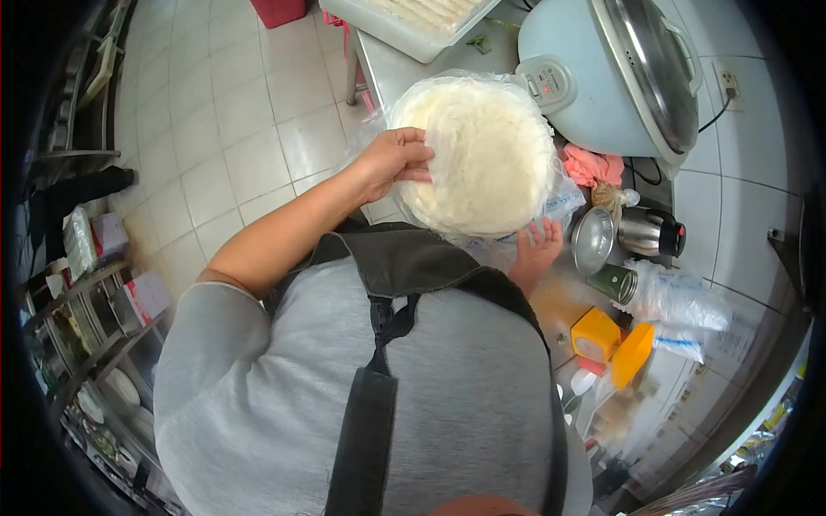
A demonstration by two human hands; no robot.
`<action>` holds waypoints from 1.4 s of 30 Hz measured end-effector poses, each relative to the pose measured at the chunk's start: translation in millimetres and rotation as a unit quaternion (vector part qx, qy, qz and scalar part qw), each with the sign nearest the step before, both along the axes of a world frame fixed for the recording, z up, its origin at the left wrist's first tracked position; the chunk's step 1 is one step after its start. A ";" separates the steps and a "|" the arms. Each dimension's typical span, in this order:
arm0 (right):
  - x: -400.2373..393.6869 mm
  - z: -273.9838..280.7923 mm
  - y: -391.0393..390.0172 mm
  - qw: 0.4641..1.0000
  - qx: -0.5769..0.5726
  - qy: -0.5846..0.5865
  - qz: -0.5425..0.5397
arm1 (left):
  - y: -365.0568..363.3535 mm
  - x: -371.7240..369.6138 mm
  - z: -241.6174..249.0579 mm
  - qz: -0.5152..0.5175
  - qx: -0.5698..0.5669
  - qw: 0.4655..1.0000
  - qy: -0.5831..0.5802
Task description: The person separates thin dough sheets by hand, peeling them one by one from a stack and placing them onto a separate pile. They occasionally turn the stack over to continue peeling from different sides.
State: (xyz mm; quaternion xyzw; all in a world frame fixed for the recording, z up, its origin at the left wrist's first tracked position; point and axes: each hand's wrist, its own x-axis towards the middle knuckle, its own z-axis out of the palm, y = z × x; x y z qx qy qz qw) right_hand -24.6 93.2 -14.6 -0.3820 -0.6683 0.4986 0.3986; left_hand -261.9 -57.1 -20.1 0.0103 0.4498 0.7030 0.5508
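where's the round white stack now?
Head view, upper middle: the round white stack lies left of the light-blue cooker, left hand at its left edge, right hand near its lower right.

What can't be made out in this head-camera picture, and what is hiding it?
All in the head view:
Stack of pale round sheets: how many the left hand pinches is unclear; thin layers blend together. The stack hides its own underside.
Right hand: the forearm behind it is hidden by the dark apron.
White tray: cut off by the top edge.
Cooker: inside hidden by its lid.
Blue print on plastic: too small.
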 end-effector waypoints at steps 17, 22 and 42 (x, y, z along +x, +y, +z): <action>-97.8 42.5 -1.1 0.977 -0.095 0.001 0.191 | 26.4 12.1 31.2 0.007 0.099 0.995 0.025; -99.0 52.0 0.0 0.964 -0.163 0.024 0.207 | 24.9 22.1 38.6 -0.016 0.068 0.995 0.075; -80.5 40.2 -26.3 0.961 0.027 -0.068 0.266 | 11.8 33.1 24.2 0.024 0.100 0.995 0.010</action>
